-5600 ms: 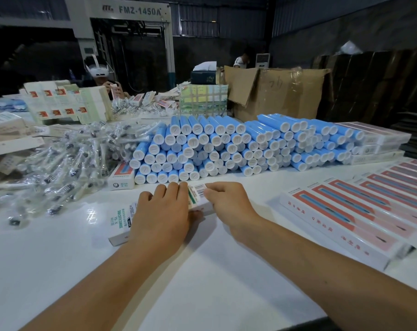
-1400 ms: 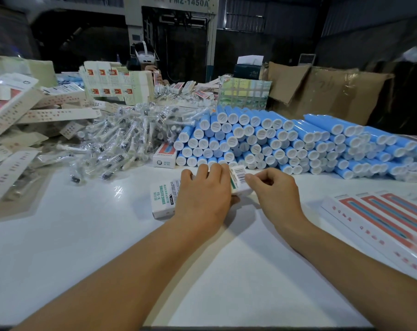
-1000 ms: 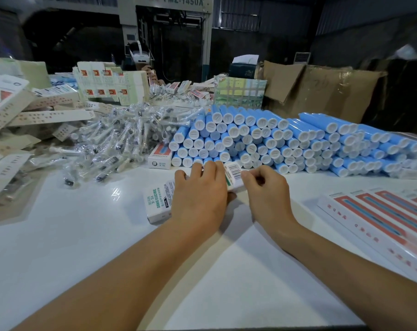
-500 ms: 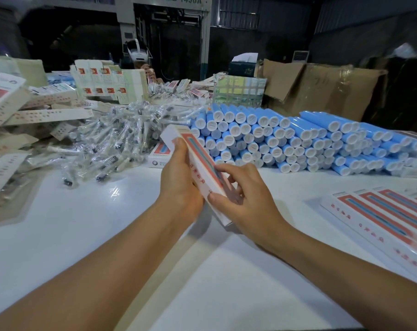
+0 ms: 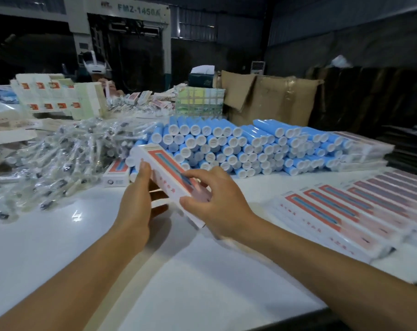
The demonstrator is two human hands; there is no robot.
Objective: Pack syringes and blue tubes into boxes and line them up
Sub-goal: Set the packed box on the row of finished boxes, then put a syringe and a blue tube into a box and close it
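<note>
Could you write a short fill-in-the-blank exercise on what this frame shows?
1. Both hands hold one long ____ above the table.
2. The stacked tubes have blue bodies and ____ caps.
3. The finished boxes lie in a row on the person's ____ side.
4. The pile of wrapped syringes lies to the ____ of the tubes.

Missing words: box; white; right; left

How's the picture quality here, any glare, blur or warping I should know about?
Head view: a bright glare patch sits on the white table; the right hand and the box it holds look softly motion-blurred; the wide lens bends the row of boxes at the right edge; the background hall is dim.
</note>
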